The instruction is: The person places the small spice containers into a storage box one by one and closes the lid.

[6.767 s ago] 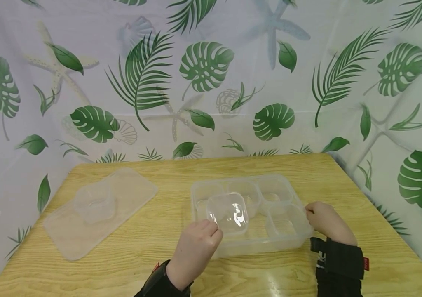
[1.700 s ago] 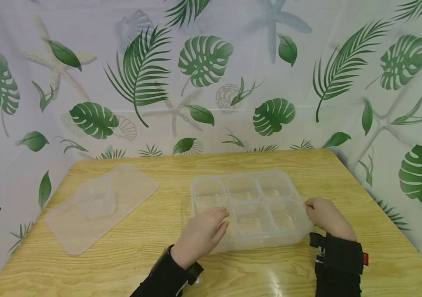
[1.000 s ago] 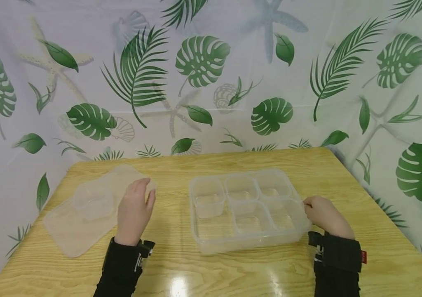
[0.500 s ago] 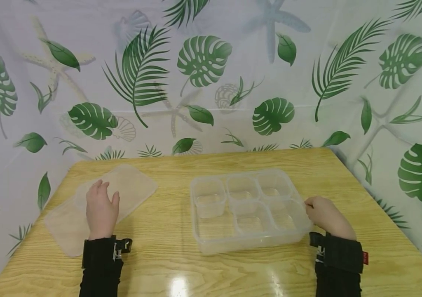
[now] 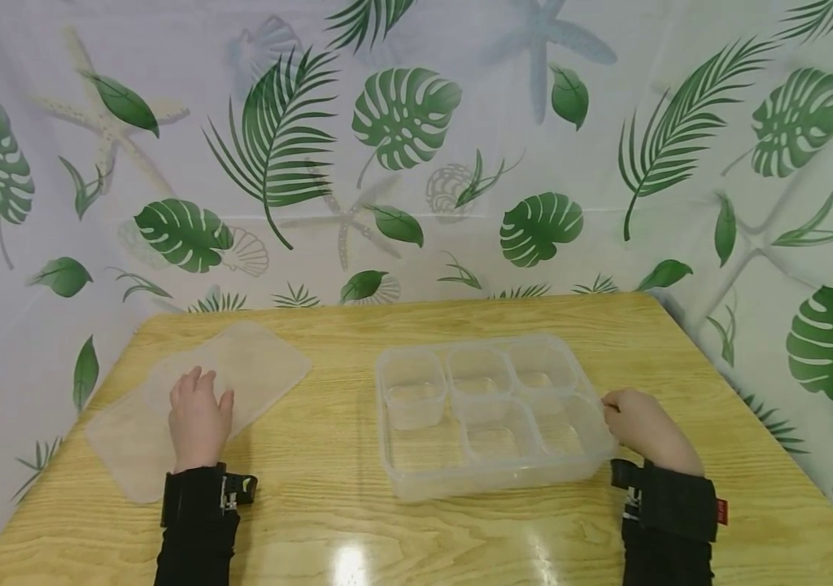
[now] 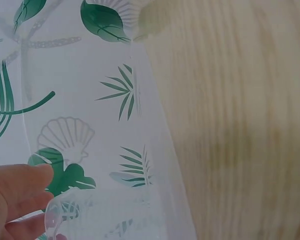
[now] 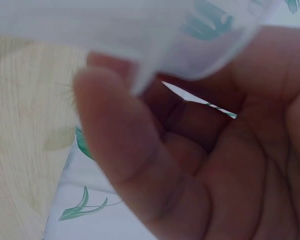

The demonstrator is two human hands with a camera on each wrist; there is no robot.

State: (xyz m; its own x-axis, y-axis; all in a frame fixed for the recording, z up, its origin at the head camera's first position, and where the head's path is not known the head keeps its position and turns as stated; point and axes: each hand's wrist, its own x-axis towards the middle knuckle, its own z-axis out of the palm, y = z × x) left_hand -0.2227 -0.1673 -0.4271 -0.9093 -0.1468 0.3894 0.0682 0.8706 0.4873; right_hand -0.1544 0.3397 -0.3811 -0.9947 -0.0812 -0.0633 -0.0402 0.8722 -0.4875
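Observation:
On the left of the head view, a flat translucent lid (image 5: 263,358) lies on the table with a small clear square container (image 5: 159,387) on top. My left hand (image 5: 200,419) is over this container, partly covering it, fingers spread and thumb apart. In the left wrist view its fingertips are right at the rim of the container (image 6: 115,215). A large translucent box (image 5: 424,484) stands right of centre, with several small clear containers (image 5: 416,399) inside. Wood grain shows through its front left part. My right hand (image 5: 643,427) pinches the box's right rim between thumb and fingers.
Both hands and the box are over a wood-grain table (image 5: 314,521). A white cloth (image 5: 402,195) printed with green leaves, shells and starfish hangs behind the table and along both sides.
The small container my left hand held over the box's left side now sits in its back left. That hand has moved left to the other container. My right hand has stayed on the rim.

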